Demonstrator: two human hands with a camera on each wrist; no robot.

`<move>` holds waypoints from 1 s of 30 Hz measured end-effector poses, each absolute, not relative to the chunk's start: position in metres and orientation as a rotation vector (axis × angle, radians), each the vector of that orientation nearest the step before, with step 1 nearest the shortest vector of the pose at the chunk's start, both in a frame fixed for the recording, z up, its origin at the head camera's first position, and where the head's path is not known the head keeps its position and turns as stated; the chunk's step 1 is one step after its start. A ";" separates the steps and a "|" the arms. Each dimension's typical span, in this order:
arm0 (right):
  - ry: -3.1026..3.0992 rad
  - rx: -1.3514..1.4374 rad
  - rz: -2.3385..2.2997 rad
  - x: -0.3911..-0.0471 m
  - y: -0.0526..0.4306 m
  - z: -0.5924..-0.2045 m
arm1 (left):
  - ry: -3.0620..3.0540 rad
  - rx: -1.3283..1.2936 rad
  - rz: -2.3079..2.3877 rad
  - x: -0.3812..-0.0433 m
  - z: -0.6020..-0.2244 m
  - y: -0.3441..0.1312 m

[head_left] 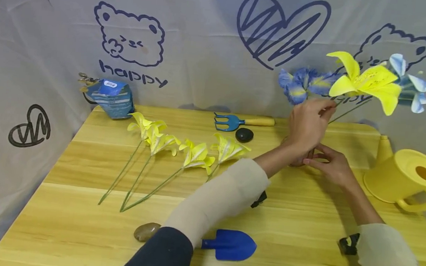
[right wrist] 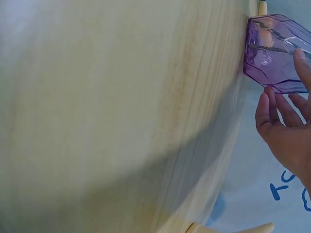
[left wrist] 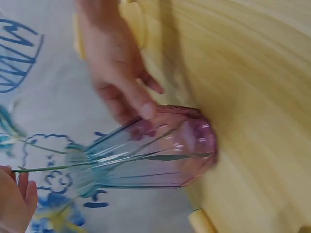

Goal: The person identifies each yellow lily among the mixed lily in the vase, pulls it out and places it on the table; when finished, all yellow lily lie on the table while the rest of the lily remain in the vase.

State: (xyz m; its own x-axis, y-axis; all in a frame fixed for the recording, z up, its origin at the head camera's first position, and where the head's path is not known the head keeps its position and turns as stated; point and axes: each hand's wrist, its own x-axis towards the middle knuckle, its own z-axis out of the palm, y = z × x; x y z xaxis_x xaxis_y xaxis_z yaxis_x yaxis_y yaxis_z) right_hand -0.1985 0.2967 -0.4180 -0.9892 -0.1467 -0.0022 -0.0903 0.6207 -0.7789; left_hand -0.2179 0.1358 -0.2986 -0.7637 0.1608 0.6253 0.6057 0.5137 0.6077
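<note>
Seen in the left wrist view, a faceted glass vase (left wrist: pixel 131 177) shades from blue at its neck to pink at its base, with green stems inside. My left hand (head_left: pixel 309 124) pinches a green stem (left wrist: pixel 46 169) above the vase's mouth. A yellow lily (head_left: pixel 369 80) blooms above that hand, with a blue-and-yellow iris (head_left: pixel 303 83) and a pale blue flower (head_left: pixel 413 88) on either side. At the vase's lower side is my right hand (head_left: pixel 332 165), its loosely bent fingers at the glass. My forearm and hands hide most of the vase in the head view.
Several yellow lilies (head_left: pixel 196 154) lie left of centre. A blue hand rake (head_left: pixel 230 122) and a black stone (head_left: pixel 244 135) lie at the back. A yellow watering can (head_left: pixel 393 176) stands right, a blue bag (head_left: pixel 112 100) back left. In front are a blue trowel (head_left: pixel 234 245) and brown stone (head_left: pixel 146 231).
</note>
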 end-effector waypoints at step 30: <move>2.815 -0.238 -1.306 -0.194 0.294 -0.414 | -2.942 -0.873 -1.776 -0.156 -0.362 -0.017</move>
State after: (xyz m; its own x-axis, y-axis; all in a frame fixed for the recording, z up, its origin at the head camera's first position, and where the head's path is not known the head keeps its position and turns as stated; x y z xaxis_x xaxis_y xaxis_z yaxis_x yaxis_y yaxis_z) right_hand -0.1937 0.2942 -0.4144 -0.9879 -0.1502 0.0381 -0.1261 0.6362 -0.7611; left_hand -0.1562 -0.0168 -0.3625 -0.8030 0.5892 -0.0898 0.1951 0.4022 0.8945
